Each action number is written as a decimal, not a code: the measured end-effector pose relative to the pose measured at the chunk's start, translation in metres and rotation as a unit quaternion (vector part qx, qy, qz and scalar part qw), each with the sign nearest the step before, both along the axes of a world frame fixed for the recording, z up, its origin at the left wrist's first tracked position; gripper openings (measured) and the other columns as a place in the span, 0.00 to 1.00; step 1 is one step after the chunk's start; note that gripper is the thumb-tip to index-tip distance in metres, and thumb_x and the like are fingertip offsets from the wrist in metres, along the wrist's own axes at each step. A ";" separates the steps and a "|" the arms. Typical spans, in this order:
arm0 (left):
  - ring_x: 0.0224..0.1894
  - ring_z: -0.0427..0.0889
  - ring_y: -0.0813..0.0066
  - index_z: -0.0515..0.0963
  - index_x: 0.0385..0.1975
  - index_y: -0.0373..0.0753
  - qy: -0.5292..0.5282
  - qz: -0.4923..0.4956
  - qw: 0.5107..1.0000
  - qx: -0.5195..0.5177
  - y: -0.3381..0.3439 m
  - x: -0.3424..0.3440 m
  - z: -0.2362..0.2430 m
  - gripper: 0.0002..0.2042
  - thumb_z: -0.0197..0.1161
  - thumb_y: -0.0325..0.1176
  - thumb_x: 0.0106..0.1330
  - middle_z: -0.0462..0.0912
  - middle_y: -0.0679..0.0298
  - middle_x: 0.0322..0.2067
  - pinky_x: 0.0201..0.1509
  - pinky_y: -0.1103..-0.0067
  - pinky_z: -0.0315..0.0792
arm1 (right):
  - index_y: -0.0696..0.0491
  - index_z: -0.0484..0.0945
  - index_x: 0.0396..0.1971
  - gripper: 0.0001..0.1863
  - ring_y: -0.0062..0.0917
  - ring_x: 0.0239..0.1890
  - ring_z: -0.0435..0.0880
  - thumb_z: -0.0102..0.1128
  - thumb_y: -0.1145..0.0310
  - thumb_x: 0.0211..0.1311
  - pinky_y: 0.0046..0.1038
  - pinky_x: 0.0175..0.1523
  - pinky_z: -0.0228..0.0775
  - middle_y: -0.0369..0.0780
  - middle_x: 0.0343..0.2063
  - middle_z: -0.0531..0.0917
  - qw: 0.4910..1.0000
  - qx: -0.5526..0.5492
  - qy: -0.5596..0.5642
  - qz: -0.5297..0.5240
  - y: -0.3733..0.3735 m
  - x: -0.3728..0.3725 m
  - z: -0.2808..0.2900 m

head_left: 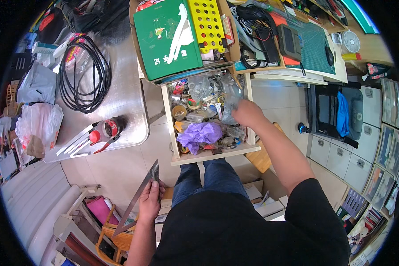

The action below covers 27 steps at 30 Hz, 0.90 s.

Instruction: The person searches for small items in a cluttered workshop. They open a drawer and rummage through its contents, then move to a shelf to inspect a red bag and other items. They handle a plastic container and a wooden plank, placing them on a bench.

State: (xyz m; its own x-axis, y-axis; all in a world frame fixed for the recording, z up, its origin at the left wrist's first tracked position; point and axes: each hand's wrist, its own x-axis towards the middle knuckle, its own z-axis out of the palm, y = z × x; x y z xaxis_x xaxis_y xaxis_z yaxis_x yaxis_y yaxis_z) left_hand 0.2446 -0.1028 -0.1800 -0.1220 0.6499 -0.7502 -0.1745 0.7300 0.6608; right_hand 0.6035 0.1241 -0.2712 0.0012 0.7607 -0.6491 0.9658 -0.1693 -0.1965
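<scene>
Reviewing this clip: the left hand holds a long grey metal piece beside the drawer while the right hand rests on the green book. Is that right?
Not quite: the head view shows the right hand in the open drawer, at some clear plastic, not on the green book. The left hand does hold a long grey metal piece beside the drawer.

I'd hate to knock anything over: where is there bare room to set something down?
The metal table has a bare strip along its right edge, beside the coiled black cable and beyond the red-capped soda bottle. The open drawer is crowded where the right hand reaches.
</scene>
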 end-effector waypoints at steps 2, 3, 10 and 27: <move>0.35 0.75 0.82 0.77 0.44 0.37 0.007 0.006 1.000 -0.011 -0.003 -0.001 -0.001 0.11 0.51 0.36 0.78 0.79 0.68 0.36 0.38 0.83 0.69 | 0.61 0.83 0.39 0.20 0.46 0.44 0.85 0.59 0.59 0.55 0.44 0.52 0.78 0.54 0.40 0.85 1.000 -0.003 -0.018 0.013 0.006 -0.005 -0.003; 0.35 0.75 0.82 0.77 0.44 0.37 0.011 0.008 1.000 -0.013 -0.004 -0.002 -0.001 0.11 0.51 0.36 0.78 0.79 0.68 0.36 0.38 0.83 0.69 | 0.61 0.83 0.40 0.20 0.46 0.46 0.85 0.59 0.60 0.55 0.43 0.53 0.78 0.53 0.43 0.84 0.999 -0.008 -0.027 0.021 0.007 -0.007 -0.004; 0.35 0.75 0.83 0.77 0.44 0.37 0.007 0.007 1.000 -0.025 -0.014 -0.005 -0.004 0.11 0.52 0.37 0.78 0.79 0.69 0.35 0.38 0.84 0.69 | 0.55 0.77 0.52 0.22 0.45 0.63 0.72 0.60 0.68 0.55 0.42 0.66 0.65 0.49 0.59 0.75 0.960 0.191 0.045 0.199 0.016 -0.042 -0.015; 0.35 0.75 0.84 0.77 0.46 0.36 0.004 0.030 1.000 -0.009 -0.033 -0.017 -0.009 0.12 0.50 0.37 0.79 0.79 0.68 0.36 0.38 0.84 0.69 | 0.52 0.80 0.49 0.17 0.37 0.63 0.72 0.53 0.71 0.60 0.42 0.69 0.60 0.42 0.55 0.77 0.938 0.107 -0.051 0.325 0.041 -0.062 -0.042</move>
